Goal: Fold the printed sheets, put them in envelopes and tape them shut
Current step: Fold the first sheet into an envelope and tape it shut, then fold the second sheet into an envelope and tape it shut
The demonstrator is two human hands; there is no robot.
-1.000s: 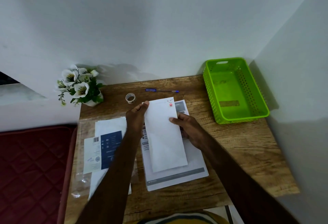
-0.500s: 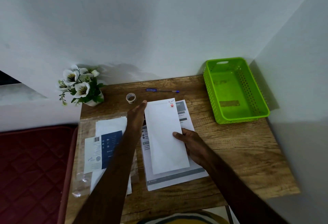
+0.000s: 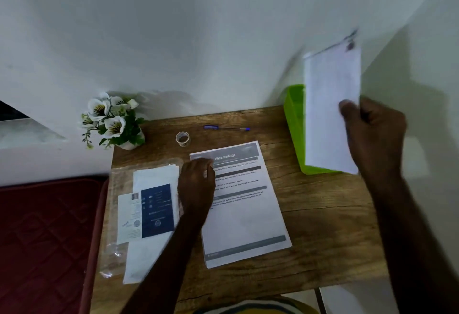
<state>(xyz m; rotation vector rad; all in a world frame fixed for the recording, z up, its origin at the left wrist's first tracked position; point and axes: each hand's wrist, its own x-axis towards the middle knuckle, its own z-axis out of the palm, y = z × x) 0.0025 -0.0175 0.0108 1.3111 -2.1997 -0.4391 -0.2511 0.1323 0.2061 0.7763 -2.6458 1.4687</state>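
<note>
Head view: blurred envelope (image 3: 331, 112) hides green basket (image 3: 294, 120).

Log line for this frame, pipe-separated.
right hand: holds envelope above green basket | left hand: on printed sheet | tape roll: untouched

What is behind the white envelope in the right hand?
The green basket sits behind the envelope, only its left end showing. The rest, and anything inside it, is covered.

The wooden table (image 3: 323, 226) bears a printed sheet (image 3: 244, 214), envelope pack (image 3: 149, 214), tape roll (image 3: 183, 138), pen (image 3: 226, 128), flowerpot (image 3: 114, 122) and green basket (image 3: 294, 124).
</note>
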